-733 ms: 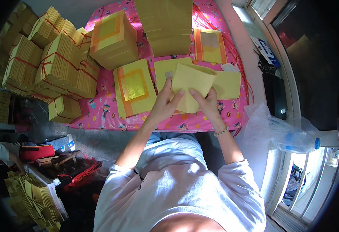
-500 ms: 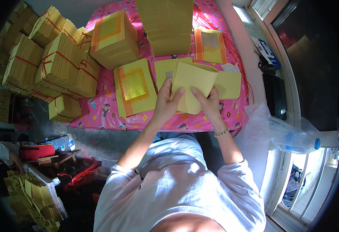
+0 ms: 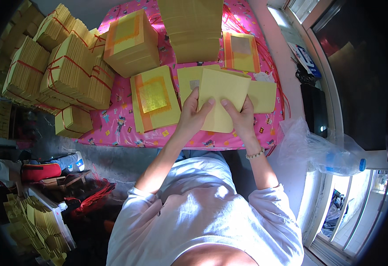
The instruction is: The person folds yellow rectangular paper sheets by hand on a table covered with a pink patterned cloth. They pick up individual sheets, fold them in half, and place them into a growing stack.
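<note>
Between my two hands is a yellow paper sheet (image 3: 224, 91), held up over the table's near side. My left hand (image 3: 194, 111) grips its left edge, thumb on the front face and fingers behind. On its right edge my right hand (image 3: 242, 116) does the same, with a beaded bracelet at the wrist. Left of the held sheet lies a stack of yellow paper (image 3: 171, 111) with a gold foil square and orange border on top. Partly hidden behind the held sheet are a sheet with a small silver patch (image 3: 188, 75) and another plain yellow sheet (image 3: 262, 95).
Tall paper stacks (image 3: 134, 57) (image 3: 193, 35) and a silver-patched pile (image 3: 242, 60) stand farther back on the pink tablecloth (image 3: 114, 139). Tied paper bundles (image 3: 65, 73) crowd the left. Red cords (image 3: 271, 62) run along the right edge, beside a plastic bag with a bottle (image 3: 335, 162).
The held sheet has been turned slightly and now looks flatter and more upright, its top less bent. Both hands keep hold and have hardly moved.
</note>
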The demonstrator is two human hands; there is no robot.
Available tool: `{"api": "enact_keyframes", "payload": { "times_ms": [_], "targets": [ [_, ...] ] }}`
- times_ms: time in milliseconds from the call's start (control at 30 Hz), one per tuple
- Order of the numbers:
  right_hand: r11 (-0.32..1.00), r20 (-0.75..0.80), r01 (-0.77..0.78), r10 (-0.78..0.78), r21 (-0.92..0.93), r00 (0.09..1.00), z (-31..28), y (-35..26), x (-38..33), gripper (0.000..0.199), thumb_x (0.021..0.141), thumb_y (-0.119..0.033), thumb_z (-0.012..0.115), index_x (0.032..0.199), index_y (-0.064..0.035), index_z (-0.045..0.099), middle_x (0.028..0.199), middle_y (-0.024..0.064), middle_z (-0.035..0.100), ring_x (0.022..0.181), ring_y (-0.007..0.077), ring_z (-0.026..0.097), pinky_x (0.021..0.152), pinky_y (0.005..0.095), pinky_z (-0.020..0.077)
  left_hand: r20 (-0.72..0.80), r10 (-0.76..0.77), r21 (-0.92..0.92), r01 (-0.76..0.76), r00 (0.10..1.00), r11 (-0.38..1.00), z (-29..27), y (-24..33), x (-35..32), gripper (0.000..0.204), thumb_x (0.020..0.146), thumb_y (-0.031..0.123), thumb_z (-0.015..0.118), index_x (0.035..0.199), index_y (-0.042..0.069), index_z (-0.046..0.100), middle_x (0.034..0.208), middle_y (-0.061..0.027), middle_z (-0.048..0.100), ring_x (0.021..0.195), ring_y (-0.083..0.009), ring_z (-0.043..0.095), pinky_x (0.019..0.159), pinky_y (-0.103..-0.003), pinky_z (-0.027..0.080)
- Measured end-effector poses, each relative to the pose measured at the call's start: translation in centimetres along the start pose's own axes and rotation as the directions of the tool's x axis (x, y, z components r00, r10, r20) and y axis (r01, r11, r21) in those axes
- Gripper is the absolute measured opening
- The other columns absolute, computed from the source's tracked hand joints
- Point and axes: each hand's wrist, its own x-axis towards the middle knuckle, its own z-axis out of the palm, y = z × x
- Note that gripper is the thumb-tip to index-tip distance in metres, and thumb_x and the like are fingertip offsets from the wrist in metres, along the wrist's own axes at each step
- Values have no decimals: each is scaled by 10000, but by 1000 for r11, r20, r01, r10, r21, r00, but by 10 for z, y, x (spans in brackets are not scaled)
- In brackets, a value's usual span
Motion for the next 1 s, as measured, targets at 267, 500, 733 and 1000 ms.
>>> {"api": "enact_keyframes", "payload": {
  "times_ms": [267, 500, 733, 1000],
  "targets": [
    [976, 13, -188, 188, 113, 982, 1, -4, 16, 357, 961, -207, 601, 1240, 5, 530, 1104, 76, 640, 967, 113, 619, 812, 259, 519, 16, -167, -131, 168, 986, 977, -7, -4, 16, 392, 953, 135, 583, 1313, 33, 469, 1224, -79, 606, 1119, -147, 582, 954, -296, 457],
    [970, -72, -226, 233, 89, 970, 8, -6, 20, 398, 987, -303, 559, 1239, 3, 521, 1094, 87, 632, 963, 118, 607, 817, 268, 506, -50, -330, -204, 313, 943, 927, -8, -6, 24, 322, 945, 103, 574, 1240, 11, 485, 1187, -99, 613, 1081, -177, 605, 910, -313, 484],
    [996, -74, -87, 87, -1, 994, 6, 8, 19, 371, 988, -283, 564, 1212, 11, 532, 1066, 72, 637, 938, 102, 602, 802, 255, 501, -61, -268, -110, 260, 961, 959, -10, -15, 22, 370, 955, 115, 567, 1298, 12, 475, 1222, -106, 606, 1122, -164, 582, 947, -305, 457],
    [994, -63, -72, 77, 83, 995, 0, -12, 18, 301, 999, -246, 555, 1155, 8, 598, 995, 29, 656, 885, 53, 585, 761, 216, 486, -39, 37, 73, -34, 999, 997, 5, -8, 7, 373, 971, 55, 491, 1326, -2, 389, 1255, -129, 550, 1175, -176, 525, 999, -307, 404]
  ]
}}
